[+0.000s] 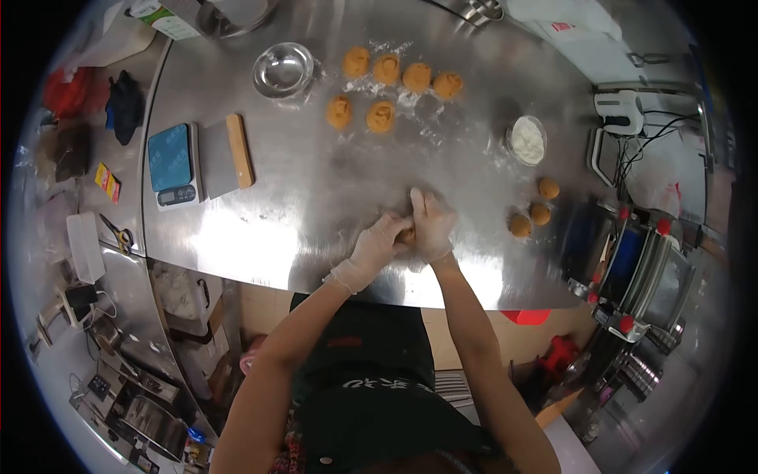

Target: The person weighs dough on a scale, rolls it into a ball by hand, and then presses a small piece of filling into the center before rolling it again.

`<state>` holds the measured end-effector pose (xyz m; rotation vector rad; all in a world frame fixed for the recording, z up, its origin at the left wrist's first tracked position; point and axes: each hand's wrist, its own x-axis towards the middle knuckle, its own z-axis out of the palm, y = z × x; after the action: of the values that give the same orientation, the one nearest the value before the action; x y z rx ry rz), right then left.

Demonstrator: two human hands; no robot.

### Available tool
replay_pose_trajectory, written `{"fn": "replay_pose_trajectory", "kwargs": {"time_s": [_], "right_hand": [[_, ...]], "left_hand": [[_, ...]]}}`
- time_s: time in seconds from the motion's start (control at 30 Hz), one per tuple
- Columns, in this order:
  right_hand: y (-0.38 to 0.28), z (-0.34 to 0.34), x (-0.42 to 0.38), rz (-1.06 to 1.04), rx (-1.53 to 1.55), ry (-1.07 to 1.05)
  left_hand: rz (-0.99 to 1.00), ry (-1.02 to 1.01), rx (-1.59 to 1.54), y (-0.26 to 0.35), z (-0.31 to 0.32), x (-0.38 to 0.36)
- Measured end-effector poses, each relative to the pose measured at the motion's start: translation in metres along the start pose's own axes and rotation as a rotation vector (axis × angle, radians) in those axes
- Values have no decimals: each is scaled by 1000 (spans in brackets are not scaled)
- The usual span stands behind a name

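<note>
Both of my hands wear thin translucent gloves and meet low over the steel table, close to its front edge. My left hand (374,251) curls its fingers around a small orange-brown dough piece (406,236), mostly hidden by the fingers. Pressed against the same piece from the other side is my right hand (433,227), its fingers folded. Beyond them, several orange-brown dough pieces (380,116) sit in two rows on floured steel. To the right lie three smaller dough balls (540,213), near a clear bowl of white powder (527,142).
At the left stand a digital scale (172,163) and a dough scraper with a wooden handle (239,152). A shiny bowl (283,70) is farther back. Scissors (118,234) lie on the left side surface. A roller machine (632,268) borders the table's right end.
</note>
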<state>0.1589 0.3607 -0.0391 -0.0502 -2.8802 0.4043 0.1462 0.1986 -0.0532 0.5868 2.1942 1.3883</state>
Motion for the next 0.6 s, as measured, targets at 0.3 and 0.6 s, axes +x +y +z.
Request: {"fn": "replay_pose_trajectory", "kwargs": {"time_s": [0.3, 0.6], "right_hand": [[15, 24, -27, 323, -128, 18], [0, 19, -54, 689, 166, 267]], "left_hand": [[29, 182, 77, -1, 26, 7], [-61, -84, 182, 25, 36, 3]]}}
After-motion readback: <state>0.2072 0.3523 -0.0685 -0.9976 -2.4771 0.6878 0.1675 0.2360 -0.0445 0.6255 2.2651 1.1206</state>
